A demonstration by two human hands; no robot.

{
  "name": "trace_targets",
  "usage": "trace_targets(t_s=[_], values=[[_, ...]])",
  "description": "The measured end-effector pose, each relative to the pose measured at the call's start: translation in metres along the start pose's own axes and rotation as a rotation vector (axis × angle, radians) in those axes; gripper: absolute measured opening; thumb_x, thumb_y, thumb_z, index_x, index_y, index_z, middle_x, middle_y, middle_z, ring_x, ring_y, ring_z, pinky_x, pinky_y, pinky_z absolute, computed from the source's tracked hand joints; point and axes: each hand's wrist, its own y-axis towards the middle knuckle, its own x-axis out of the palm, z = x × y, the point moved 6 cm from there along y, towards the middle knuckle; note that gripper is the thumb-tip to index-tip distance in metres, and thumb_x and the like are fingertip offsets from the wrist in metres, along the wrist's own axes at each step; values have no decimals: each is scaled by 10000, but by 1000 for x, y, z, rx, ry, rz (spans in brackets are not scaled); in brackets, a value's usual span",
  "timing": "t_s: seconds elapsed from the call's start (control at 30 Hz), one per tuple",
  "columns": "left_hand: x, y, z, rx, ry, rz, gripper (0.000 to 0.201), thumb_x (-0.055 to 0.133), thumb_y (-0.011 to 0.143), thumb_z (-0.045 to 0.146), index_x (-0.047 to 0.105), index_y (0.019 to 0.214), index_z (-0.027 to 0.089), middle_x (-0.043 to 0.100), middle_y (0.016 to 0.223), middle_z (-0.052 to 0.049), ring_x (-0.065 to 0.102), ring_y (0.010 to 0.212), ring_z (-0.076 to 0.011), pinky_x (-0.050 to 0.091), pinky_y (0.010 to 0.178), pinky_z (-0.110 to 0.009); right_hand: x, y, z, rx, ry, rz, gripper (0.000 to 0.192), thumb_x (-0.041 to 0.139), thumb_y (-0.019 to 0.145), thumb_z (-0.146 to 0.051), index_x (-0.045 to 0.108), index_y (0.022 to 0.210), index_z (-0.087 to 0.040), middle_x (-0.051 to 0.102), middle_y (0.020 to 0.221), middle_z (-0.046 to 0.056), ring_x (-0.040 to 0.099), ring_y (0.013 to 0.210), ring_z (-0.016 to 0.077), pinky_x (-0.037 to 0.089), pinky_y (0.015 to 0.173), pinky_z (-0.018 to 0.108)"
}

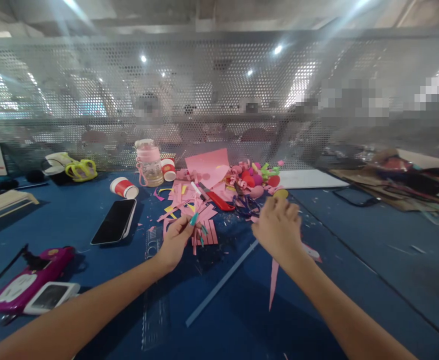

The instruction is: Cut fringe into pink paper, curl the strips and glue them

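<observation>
My left hand (175,241) pinches thin pink paper strips (203,231) cut like a fringe, just in front of a heap of pink and yellow paper scraps (184,200) on the blue table (354,280). My right hand (278,225) hovers with curled fingers over the table near a yellow round piece (280,193); a long pink paper sliver (273,283) lies under my wrist, and I cannot tell whether the hand holds it. Scissors with red handles (217,200) and dark-handled scissors (246,205) lie among the scraps.
A black phone (115,221) lies left of the scraps, with red paper cups (124,188), a pink bottle (149,163) and a pink paper sheet (209,167) behind. A clear ruler (154,295), a grey rod (221,283), a magenta device (24,282) and a perforated metal screen (219,100) surround.
</observation>
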Motion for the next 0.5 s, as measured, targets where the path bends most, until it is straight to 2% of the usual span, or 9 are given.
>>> trace_targets(t_s=[0.03, 0.1, 0.17, 0.23, 0.4, 0.5], values=[[1, 0, 0, -6, 7, -10, 315, 565, 716, 450, 523, 723, 137, 527, 574, 23, 394, 389, -43, 381, 311, -146, -1, -2, 7, 88, -104, -17, 394, 486, 684, -131, 497, 1026, 63, 491, 1014, 316, 450, 948, 407, 391, 670, 468], [1, 0, -1, -14, 11, -25, 317, 560, 720, 450, 523, 726, 135, 521, 570, 20, 430, 414, -57, 388, 316, -152, 8, -7, 20, 176, -210, -159, 415, 501, 680, -129, 493, 1022, 105, 483, 999, 350, 450, 950, 430, 382, 662, 498], [2, 0, -2, -20, 6, -37, 318, 558, 721, 452, 522, 734, 137, 516, 581, 14, 488, 469, -84, 403, 332, -165, 23, -11, 29, 210, -201, -349, 464, 573, 644, -174, 509, 1038, 65, 504, 990, 327, 473, 932, 417, 379, 668, 505], [1, 0, -3, -16, 15, -43, 314, 558, 723, 448, 528, 736, 136, 518, 594, 9, 516, 508, -95, 408, 360, -167, 34, -13, 34, 218, -160, -460, 533, 639, 592, -211, 516, 1060, 14, 510, 1010, 300, 482, 939, 403, 384, 674, 491], [0, 0, -3, -1, 64, -45, 300, 552, 737, 436, 545, 737, 136, 538, 583, 13, 481, 464, -68, 377, 387, -162, 36, -5, 42, 292, -118, -414, 585, 661, 589, -208, 480, 1064, 83, 482, 1016, 332, 479, 955, 399, 395, 664, 403], [0, 0, -3, 2, 53, -43, 302, 562, 729, 439, 548, 734, 137, 546, 599, 13, 488, 475, -68, 375, 405, -166, 34, 4, 41, 212, -103, -351, 571, 664, 606, -255, 496, 1012, 110, 505, 949, 326, 491, 909, 386, 378, 673, 392]])
